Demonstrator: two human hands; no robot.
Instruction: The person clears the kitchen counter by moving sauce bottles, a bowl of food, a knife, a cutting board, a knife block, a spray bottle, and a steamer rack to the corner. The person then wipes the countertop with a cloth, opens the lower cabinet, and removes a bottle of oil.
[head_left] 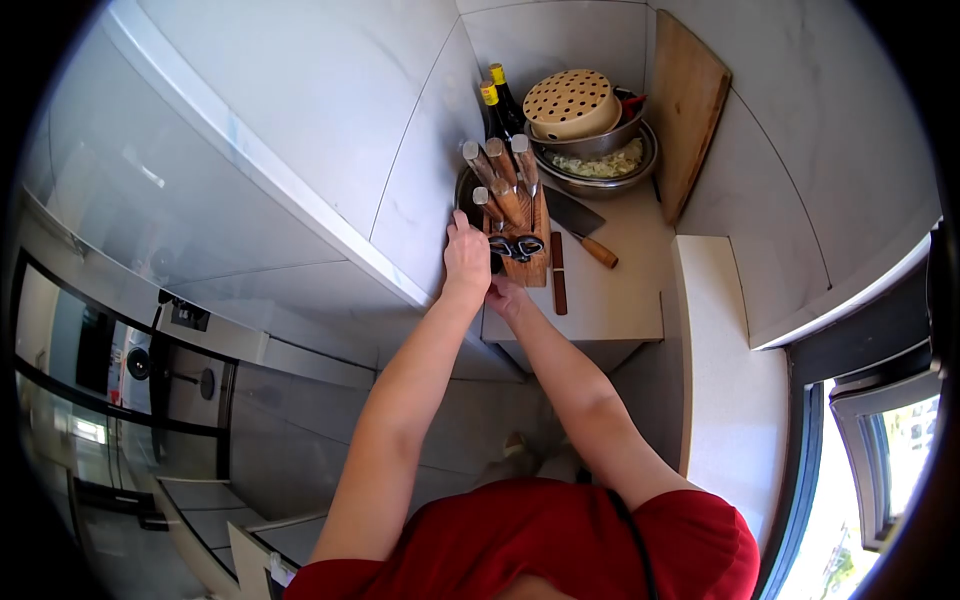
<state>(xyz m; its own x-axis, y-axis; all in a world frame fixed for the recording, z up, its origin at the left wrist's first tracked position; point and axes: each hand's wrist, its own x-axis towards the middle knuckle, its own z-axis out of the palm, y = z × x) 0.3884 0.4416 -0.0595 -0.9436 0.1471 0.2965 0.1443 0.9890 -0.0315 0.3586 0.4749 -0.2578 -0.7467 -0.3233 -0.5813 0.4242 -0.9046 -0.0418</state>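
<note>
Head view, looking down into a corner: pale, marbled tiled walls across the top and both sides, with dark joint lines. At left, glossy dark-framed panels, full of reflections. At lower right, a bright open window, and beside it a pale ledge. Grey floor low in the middle, in shade.

Right of upper centre, a pale table tucked into the corner, smooth-topped and well loaded at the back. Against the right-hand wall, a tall wooden board, leaning. Left of it, stacked metal bowls, pale shreds in the lower, a holed cream basket on top.

At frame centre, on the table's left edge, a wooden knife block with five knife handles upward. Left hand along its left side, right hand low at its near end; cannot tell whether gripping or only touching.

Behind, two dark bottles with yellow tops. Right of the block, a cleaver, flat; nearer, a slim brown stick. At the block's front, black-handled scissors.
</note>
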